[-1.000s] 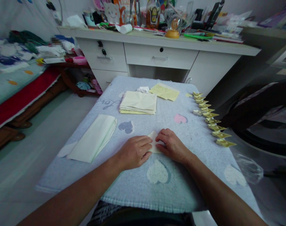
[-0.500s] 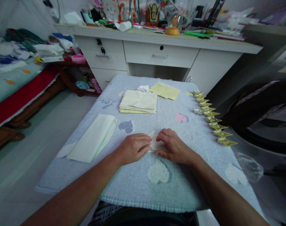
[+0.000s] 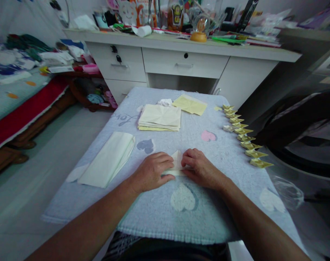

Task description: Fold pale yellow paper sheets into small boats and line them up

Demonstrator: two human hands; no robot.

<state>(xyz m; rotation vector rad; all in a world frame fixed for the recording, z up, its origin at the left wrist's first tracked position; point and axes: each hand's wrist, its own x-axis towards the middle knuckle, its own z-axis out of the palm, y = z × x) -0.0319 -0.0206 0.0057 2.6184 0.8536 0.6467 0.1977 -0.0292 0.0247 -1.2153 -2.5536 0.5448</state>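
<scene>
Between my hands lies a small sheet of pale paper, folded to a peak at its far side, with a flat strip along its near edge. My left hand grips its left end, thumb in front and fingers over the top. At the right end, my right hand pinches the paper with curled fingers and thumb, hiding that corner. Beyond them sits a stack of cream paper, with yellow sheets behind it to the right. A row of folded yellow paper boats runs along the table's right edge.
A larger folded pale paper lies on the left of the cloth-covered table. A crumpled white paper rests behind the stack. A white desk crowded with items stands beyond; a bed is at left.
My left thumb has moved down off the paper's near edge, and a flat strip now shows there. My right fingers have curled in slightly at the right end.
</scene>
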